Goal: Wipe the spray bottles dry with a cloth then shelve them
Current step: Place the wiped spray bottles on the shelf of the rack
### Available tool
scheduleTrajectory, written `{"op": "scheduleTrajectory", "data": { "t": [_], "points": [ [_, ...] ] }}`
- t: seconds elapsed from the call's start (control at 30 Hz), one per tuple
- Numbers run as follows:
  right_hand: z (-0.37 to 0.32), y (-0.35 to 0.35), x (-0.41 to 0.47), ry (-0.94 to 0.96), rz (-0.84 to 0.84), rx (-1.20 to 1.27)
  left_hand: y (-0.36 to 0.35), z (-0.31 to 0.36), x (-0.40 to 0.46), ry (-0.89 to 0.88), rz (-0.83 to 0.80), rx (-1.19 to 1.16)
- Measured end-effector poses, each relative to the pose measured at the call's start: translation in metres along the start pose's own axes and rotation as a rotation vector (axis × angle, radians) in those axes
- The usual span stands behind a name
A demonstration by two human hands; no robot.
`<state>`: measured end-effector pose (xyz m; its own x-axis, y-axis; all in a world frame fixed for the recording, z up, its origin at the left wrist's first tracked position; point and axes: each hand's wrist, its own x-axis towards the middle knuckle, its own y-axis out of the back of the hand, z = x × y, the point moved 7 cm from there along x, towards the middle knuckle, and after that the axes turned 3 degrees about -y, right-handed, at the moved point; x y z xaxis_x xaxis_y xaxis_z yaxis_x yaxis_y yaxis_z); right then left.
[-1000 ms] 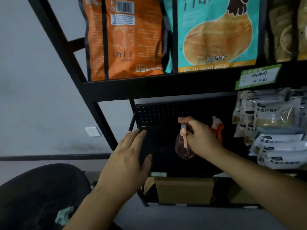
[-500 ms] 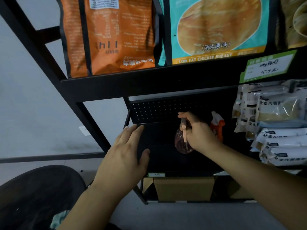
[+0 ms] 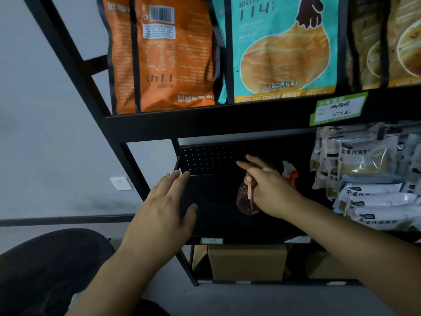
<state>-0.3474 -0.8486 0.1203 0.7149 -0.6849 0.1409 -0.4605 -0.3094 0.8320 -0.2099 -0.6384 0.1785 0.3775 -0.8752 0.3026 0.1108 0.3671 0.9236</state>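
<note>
I saw the right hand (image 3: pixel 271 192) loosen: half a second earlier its fingers were wrapped round the pink spray bottle (image 3: pixel 247 199), now they stretched straight beside it. The bottle stood on the dark shelf (image 3: pixel 216 224), near an orange-capped one (image 3: pixel 289 176). The left hand (image 3: pixel 159 215) hovered flat, holding nothing. I judged this bottle shelved.

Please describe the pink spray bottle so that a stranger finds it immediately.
On the black shelf beneath the snack bags, look beside the right hand. The pink spray bottle is round and translucent; the bottle behind the hand has an orange-and-white trigger head.
</note>
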Motion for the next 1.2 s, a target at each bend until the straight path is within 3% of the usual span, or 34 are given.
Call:
{"op": "scheduleTrajectory", "data": {
  "t": [0.57, 1.2],
  "points": [
    [-0.194, -0.004, -0.090, 0.428, -0.033, -0.170, 0.106, -0.046, -0.124, 0.152, 0.109, 0.176],
    [-0.430, -0.154, -0.155, 0.820, -0.269, -0.067, 0.194, -0.206, -0.349, 0.650, 0.188, 0.274]
  ]
}}
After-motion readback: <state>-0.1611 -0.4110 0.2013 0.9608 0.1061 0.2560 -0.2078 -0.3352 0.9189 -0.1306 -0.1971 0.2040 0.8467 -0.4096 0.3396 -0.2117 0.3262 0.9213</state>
